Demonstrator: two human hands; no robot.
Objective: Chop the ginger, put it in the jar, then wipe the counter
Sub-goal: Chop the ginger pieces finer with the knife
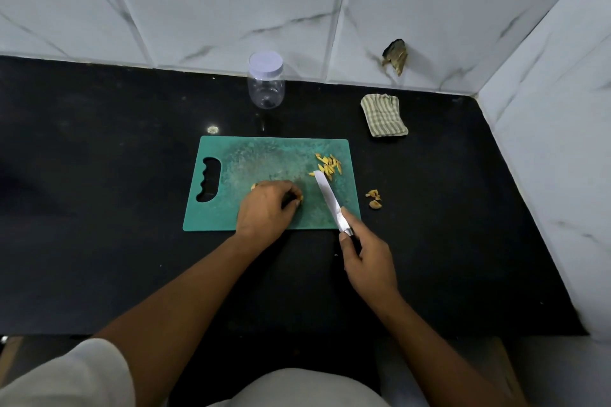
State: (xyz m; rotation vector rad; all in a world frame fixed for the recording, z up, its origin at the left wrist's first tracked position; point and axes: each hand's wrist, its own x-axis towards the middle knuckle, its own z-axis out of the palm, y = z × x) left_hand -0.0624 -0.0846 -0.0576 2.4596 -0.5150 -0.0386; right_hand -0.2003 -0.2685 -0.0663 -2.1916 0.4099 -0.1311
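On the near half of the green cutting board [264, 158], the left hand [267, 205] sits knuckles up, fingers curled down over a ginger piece [300, 198]. Only pale yellow ends peek out, one at the fingertips and one past the far side of the hand, so its long axis seems to run across the board, left to right.

Just off the board's near right corner, the right hand [367, 261] grips the dark handle of a knife [327, 198], forefinger reaching up toward the blade. The flat, bright steel blade runs away from the person, leaning a little left, and it lies to the right of the held ginger with bare board between them. The coming cut likely means bringing that blade leftward, crosswise to the ginger; the left hand is already on the piece.

At the blade's tip, by the board's far right corner, lies a loose heap of thin yellow slivers [327, 163]. The plastic board is scuffed and pale in the middle, with a wavy grip slot at its left end. Knobbly brownish scraps [373, 198] rest on the black polished counter [99, 142] just right of the board. Toward the counter's back edge stand a clear, empty, lidded jar [266, 79] and, further right, a folded checked cloth [383, 116].
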